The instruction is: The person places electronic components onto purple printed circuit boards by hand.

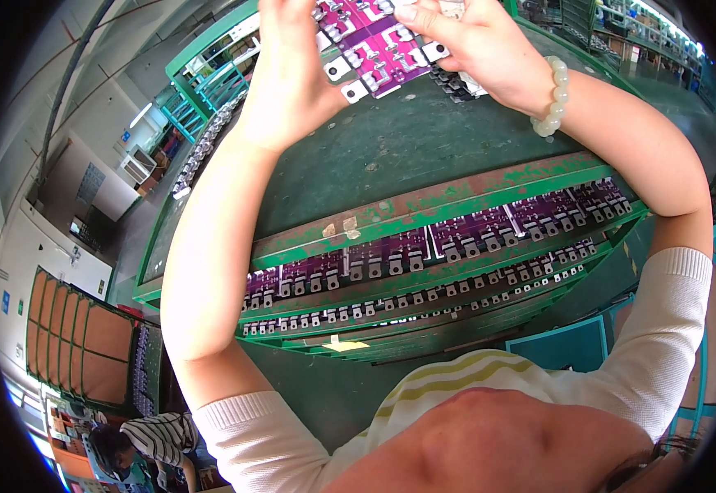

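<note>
At the top of the head view is a purple circuit board [378,49] with shiny metal parts and pale tabs with dark holes along its edges. My left hand [288,78] grips its left side, the thumb by a corner tab and the fingertips cut off by the frame. On the right side, my right hand [485,53] holds the board with its thumb pressed near the edge. The board is above the dark green top [374,156] of a metal rack. Beneath my right hand, dark and silvery parts [459,85] show, partly hidden.
Under the rack's worn green front rail [432,201], shelves hold rows of similar purple boards [399,251]. A row of metal parts [210,144] lines the rack's left side. A person in a striped top [157,435] bends at lower left, near another rack [79,341].
</note>
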`<state>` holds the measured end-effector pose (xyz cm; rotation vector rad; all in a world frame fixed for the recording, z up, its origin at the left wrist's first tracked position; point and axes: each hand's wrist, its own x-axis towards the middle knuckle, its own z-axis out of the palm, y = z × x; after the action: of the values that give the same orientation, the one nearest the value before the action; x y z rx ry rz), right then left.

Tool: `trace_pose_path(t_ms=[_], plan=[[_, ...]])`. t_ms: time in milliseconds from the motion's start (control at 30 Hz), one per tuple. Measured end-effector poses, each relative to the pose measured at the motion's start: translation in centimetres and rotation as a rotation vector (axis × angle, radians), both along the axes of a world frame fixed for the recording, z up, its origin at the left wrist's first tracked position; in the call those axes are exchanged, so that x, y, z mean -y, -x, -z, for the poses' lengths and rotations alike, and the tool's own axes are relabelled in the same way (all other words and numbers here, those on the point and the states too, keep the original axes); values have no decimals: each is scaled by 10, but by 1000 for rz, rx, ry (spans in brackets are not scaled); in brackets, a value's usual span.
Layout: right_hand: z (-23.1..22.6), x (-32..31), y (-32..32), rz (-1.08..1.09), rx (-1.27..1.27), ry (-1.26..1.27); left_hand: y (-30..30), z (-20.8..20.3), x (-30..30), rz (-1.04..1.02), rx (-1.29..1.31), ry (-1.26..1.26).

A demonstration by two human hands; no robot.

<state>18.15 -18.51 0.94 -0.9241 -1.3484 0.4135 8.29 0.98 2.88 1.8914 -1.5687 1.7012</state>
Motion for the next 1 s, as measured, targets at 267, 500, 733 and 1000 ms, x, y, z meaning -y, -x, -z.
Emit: trace_pose_path(t_ms=[267,500,733,1000], plan=[[11,-10,-15,-35,14,-192,59,3,25,-813,-348,20],[17,-7,-32,143,248,-71,13,9,-1,106,-298,4],[9,-4,-17,-91,63,-105,10,9,-2,62,-284,-10],[7,-3,-9,-296,-94,-151,32,9,4,31,-346,29]])
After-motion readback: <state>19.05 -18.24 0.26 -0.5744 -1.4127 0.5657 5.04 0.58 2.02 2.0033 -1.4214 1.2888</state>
